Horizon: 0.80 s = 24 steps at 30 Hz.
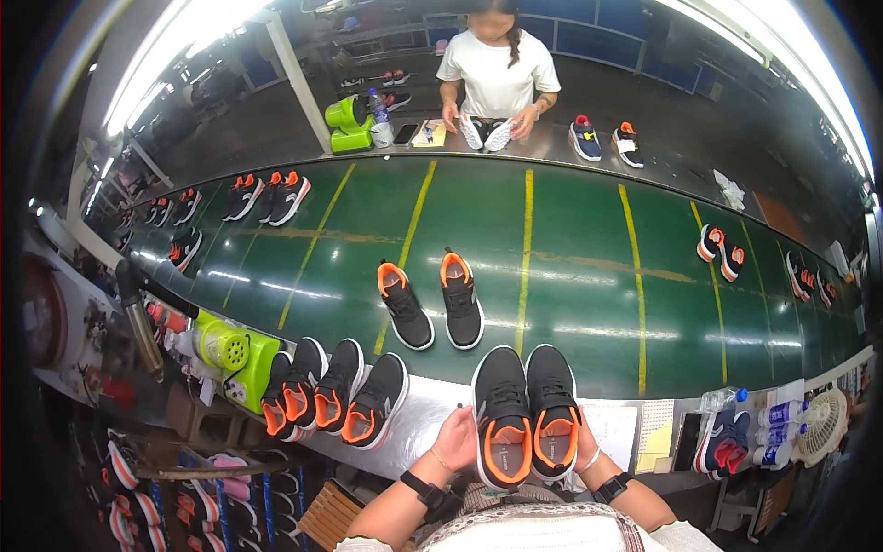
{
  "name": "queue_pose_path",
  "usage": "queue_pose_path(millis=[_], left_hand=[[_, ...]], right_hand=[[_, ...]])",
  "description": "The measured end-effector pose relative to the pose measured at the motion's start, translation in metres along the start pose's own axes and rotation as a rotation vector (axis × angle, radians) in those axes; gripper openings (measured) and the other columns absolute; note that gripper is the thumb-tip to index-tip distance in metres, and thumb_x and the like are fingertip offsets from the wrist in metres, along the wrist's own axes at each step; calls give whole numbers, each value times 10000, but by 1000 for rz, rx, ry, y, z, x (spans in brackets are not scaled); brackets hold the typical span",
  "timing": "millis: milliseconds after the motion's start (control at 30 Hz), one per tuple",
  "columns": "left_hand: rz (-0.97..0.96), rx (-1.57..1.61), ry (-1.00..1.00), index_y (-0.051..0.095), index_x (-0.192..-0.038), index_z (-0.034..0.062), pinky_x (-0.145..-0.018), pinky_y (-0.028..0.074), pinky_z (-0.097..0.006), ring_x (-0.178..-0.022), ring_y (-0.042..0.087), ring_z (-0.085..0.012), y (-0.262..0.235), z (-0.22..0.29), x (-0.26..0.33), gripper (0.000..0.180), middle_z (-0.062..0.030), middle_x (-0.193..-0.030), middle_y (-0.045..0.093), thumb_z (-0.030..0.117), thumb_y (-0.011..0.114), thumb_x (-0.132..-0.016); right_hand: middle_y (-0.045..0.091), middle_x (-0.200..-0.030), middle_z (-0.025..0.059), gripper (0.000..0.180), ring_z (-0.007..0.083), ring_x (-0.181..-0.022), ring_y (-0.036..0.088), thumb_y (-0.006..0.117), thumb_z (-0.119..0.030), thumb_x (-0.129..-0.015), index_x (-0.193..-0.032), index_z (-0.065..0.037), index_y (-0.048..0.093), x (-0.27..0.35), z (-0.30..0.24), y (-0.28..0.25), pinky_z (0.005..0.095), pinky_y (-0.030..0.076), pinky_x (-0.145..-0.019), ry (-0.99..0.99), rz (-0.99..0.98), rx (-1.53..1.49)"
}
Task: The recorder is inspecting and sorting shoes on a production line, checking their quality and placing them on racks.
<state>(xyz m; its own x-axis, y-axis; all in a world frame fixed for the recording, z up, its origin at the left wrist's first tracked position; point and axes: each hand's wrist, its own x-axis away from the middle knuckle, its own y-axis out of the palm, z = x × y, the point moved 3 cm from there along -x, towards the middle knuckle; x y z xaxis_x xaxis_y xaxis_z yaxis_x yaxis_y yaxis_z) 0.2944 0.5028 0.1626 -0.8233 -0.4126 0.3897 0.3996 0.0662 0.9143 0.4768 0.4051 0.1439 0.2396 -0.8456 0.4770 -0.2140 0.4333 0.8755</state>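
Note:
My left hand (pixel 454 440) grips the heel side of a black shoe with an orange lining (pixel 502 414). My right hand (pixel 583 451) holds the matching shoe (pixel 554 410) right beside it. Both shoes stand side by side on the metal table edge (pixel 423 419), toes pointing away from me toward the green conveyor belt (pixel 570 239). Another black and orange pair (pixel 430 300) lies on the belt just beyond.
Several black and orange shoes (pixel 333 390) lean in a row on the table at my left, beside a green device (pixel 237 354). Across the belt a person in a white shirt (pixel 498 69) handles a white pair. More pairs sit along the belt. Bottles and a small fan (pixel 821 425) stand at right.

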Motion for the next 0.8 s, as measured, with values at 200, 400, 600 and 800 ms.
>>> queue_pose_path(millis=[200, 400, 600, 800], left_hand=[[15, -58, -52, 385, -1231, 40, -962, 341, -376, -1112, 452, -230, -19, -18, 10, 505, -114, -1228, 454, 412, 367, -891], [192, -244, -7, 349, -1263, 34, -970, 335, -358, -1125, 442, -219, -32, -13, 16, 604, -107, -1249, 436, 492, 335, -871], [652, -1589, 251, 416, -1246, 86, -873, 399, -329, -1023, 510, -219, -130, 21, 15, 403, -87, -1127, 536, 289, 393, -898], [545, -1089, 139, 481, -1195, 90, -695, 432, -239, -786, 538, -108, -114, 18, 40, 355, -48, -940, 576, 102, 461, -842]], right_hand=[[423, -1260, 105, 668, 250, -1138, 425, 252, -595, -839, -1272, -97, 355, 3, 17, -20, 410, 321, -976, 59, -4, 139], [381, -1304, 77, 738, 214, -1189, 374, 289, -646, -786, -1309, -126, 302, -6, 26, -20, 404, 297, -995, 196, 2, 307], [533, -1090, 113, 424, 220, -979, 540, 278, -328, -923, -1242, -64, 367, -25, 7, -68, 382, 437, -850, 76, 456, 1157], [554, -1015, 136, 376, 213, -870, 579, 359, -143, -904, -1277, -123, 319, -13, 12, -77, 322, 488, -736, 159, 395, 1193]])
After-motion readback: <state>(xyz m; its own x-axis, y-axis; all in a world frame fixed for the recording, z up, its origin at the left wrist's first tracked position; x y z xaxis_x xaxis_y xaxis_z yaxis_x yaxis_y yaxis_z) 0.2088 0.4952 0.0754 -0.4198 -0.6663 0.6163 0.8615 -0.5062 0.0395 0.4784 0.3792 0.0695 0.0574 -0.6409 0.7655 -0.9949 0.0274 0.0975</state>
